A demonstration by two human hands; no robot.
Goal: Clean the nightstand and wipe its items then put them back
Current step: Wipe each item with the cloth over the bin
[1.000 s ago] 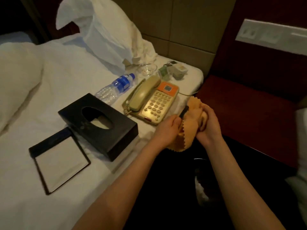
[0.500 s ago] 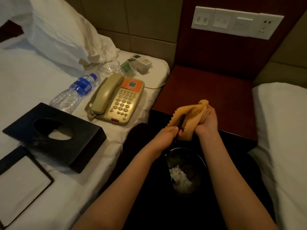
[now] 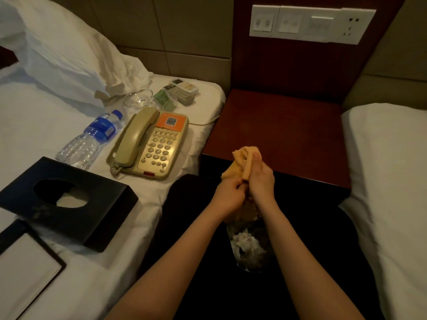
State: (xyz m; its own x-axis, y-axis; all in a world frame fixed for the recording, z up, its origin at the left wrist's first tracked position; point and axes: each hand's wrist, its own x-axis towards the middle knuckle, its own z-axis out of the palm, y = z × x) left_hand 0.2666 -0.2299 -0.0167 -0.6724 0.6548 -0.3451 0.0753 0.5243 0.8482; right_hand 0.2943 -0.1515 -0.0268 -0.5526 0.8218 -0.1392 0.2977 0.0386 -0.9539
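Note:
An orange cloth (image 3: 243, 158) is bunched up in front of the bare dark-red nightstand (image 3: 279, 128), just off its front edge. My right hand (image 3: 261, 179) grips the cloth from the right with its thumb up. My left hand (image 3: 228, 195) pinches the cloth's lower end with curled fingers. Whether anything is wrapped inside the cloth is hidden. The nightstand's items lie on the left bed: a beige telephone (image 3: 151, 144), a water bottle (image 3: 91, 140), a black tissue box (image 3: 67, 202), a black notepad holder (image 3: 25, 276), a glass ashtray (image 3: 138, 99) and a remote (image 3: 184, 90).
A waste bin (image 3: 250, 248) with crumpled paper stands on the dark floor right under my hands. A second bed (image 3: 390, 185) borders the nightstand on the right. A white switch panel (image 3: 312, 23) sits on the wall above. A pillow (image 3: 60, 45) leans at the left bed's head.
The view has swung right, from the left bed to the nightstand. Both hands with the cloth have come to its front edge above the bin. A dark thin object seen earlier at the cloth no longer shows.

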